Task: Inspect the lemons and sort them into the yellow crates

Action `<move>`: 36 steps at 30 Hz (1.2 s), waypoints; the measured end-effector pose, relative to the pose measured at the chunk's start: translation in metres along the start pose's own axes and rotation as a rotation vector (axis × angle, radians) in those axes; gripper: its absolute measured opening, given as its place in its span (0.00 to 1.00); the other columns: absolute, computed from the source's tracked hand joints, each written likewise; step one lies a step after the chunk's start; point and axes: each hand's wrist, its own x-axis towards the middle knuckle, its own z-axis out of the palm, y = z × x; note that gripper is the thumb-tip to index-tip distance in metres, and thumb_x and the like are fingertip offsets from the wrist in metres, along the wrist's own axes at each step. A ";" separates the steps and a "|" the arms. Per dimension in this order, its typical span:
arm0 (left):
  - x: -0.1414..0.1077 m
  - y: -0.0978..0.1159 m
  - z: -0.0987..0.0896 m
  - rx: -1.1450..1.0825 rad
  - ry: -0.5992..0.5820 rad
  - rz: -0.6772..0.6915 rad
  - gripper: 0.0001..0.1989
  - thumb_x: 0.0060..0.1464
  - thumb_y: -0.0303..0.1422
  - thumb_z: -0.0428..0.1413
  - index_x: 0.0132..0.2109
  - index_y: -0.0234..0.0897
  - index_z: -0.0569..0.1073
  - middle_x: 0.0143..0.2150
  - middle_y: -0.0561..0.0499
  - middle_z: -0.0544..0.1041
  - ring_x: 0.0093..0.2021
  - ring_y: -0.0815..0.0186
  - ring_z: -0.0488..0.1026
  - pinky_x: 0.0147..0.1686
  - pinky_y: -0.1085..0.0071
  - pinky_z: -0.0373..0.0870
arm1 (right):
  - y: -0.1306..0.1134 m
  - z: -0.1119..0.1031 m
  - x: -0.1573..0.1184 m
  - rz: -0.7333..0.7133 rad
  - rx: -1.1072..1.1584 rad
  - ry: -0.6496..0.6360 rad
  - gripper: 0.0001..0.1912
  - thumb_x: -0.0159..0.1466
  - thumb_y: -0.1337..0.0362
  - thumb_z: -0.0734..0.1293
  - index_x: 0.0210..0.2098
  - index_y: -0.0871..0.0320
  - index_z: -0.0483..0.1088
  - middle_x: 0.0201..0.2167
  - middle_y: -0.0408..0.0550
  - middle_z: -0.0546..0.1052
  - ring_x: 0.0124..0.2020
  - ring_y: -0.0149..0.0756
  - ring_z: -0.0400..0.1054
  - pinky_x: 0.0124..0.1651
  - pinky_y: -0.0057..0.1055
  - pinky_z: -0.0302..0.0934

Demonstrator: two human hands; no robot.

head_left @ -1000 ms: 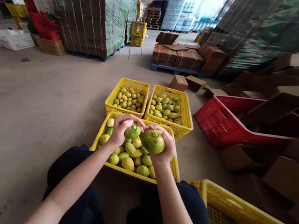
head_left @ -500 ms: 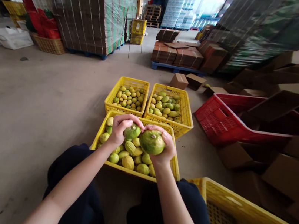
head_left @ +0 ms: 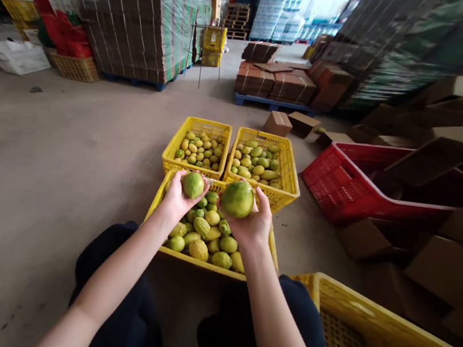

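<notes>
A concrete floor (head_left: 62, 171) is spreading under everything, and a wrapped pallet stack (head_left: 116, 11) is towering at the far left. A red crate (head_left: 341, 198) is sitting to the right with cardboard (head_left: 438, 158) leaning into it. Closer in, a near yellow crate (head_left: 200, 264) is standing before the person's knees, and a left far crate (head_left: 191, 170) and a right far crate (head_left: 287, 167) are standing side by side just beyond it, all three carrying green-yellow fruit. Above the near crate, the right hand (head_left: 254, 229) is cupping a larger fruit (head_left: 237, 199), its grip curving around the underside and sides; the left hand (head_left: 178, 199) is cradling a smaller fruit (head_left: 192, 185), its grip likewise curled, fingers and thumb around it. The two fruits are resting side by side, apart, with a gap between them. Holding them well is, in my judgement, a matter of supporting each from below rather than squeezing, leaving the upper skin uncovered for viewing, and keeping both over the crate so that a slipping one is landing among its fellows.
</notes>
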 end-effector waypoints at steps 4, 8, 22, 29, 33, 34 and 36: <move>0.004 0.002 -0.003 -0.034 0.030 -0.090 0.10 0.59 0.31 0.46 0.41 0.35 0.71 0.35 0.43 0.77 0.40 0.60 0.77 0.34 0.64 0.80 | 0.001 -0.007 0.007 0.129 0.050 0.054 0.12 0.56 0.57 0.68 0.35 0.57 0.71 0.33 0.50 0.80 0.38 0.44 0.76 0.40 0.41 0.75; 0.003 -0.001 0.001 -0.079 0.040 -0.140 0.13 0.61 0.29 0.44 0.46 0.32 0.71 0.39 0.41 0.77 0.42 0.60 0.77 0.33 0.69 0.80 | 0.007 -0.005 0.011 0.226 0.060 0.212 0.13 0.61 0.54 0.65 0.37 0.58 0.70 0.31 0.51 0.79 0.37 0.42 0.76 0.33 0.35 0.75; 0.011 -0.002 -0.004 -0.103 0.108 -0.048 0.08 0.62 0.31 0.49 0.42 0.34 0.72 0.34 0.46 0.78 0.37 0.63 0.78 0.31 0.70 0.80 | 0.005 0.002 0.007 0.313 0.091 0.312 0.10 0.64 0.58 0.65 0.36 0.59 0.70 0.25 0.49 0.77 0.29 0.38 0.74 0.26 0.28 0.72; 0.013 0.002 -0.006 -0.203 0.129 -0.011 0.04 0.59 0.30 0.51 0.38 0.35 0.70 0.31 0.49 0.75 0.32 0.65 0.75 0.29 0.68 0.80 | 0.003 0.006 0.004 0.219 0.054 0.283 0.06 0.63 0.62 0.65 0.35 0.58 0.70 0.26 0.48 0.79 0.28 0.40 0.76 0.26 0.31 0.71; 0.011 0.005 -0.006 -0.234 0.052 -0.096 0.11 0.59 0.31 0.47 0.41 0.33 0.72 0.33 0.44 0.76 0.33 0.62 0.75 0.29 0.65 0.79 | 0.000 0.006 0.002 0.174 0.036 0.217 0.05 0.61 0.63 0.65 0.34 0.57 0.71 0.25 0.46 0.79 0.26 0.40 0.75 0.22 0.30 0.67; 0.010 0.005 -0.006 -0.230 0.034 -0.114 0.13 0.59 0.33 0.46 0.43 0.32 0.73 0.33 0.42 0.76 0.33 0.60 0.75 0.28 0.64 0.78 | -0.001 0.006 0.002 0.169 0.027 0.202 0.05 0.60 0.63 0.65 0.34 0.57 0.71 0.26 0.46 0.79 0.25 0.40 0.75 0.21 0.29 0.66; 0.008 0.004 -0.006 -0.231 -0.005 -0.155 0.17 0.59 0.35 0.45 0.45 0.30 0.74 0.34 0.40 0.77 0.30 0.61 0.74 0.24 0.67 0.75 | -0.001 0.007 0.001 0.170 0.018 0.185 0.06 0.60 0.63 0.64 0.34 0.58 0.71 0.26 0.46 0.79 0.24 0.38 0.73 0.20 0.29 0.64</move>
